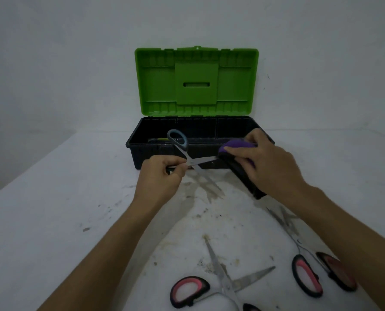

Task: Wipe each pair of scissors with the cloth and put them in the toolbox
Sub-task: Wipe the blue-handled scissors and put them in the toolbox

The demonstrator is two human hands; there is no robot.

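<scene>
My left hand grips the lower handle of an opened pair of grey-handled scissors held above the table in front of the toolbox. One blade points right into a purple and black cloth, which my right hand holds folded around the blade tip. The other blade points down and to the right. Behind them stands the black toolbox with its green lid raised. Something yellow-green lies inside at the left. Two pairs of pink-and-black scissors lie on the table: one opened at the bottom centre, another at the right.
The white table is stained and smudged around the middle. A white wall stands close behind the toolbox. The table's left edge runs diagonally at the far left.
</scene>
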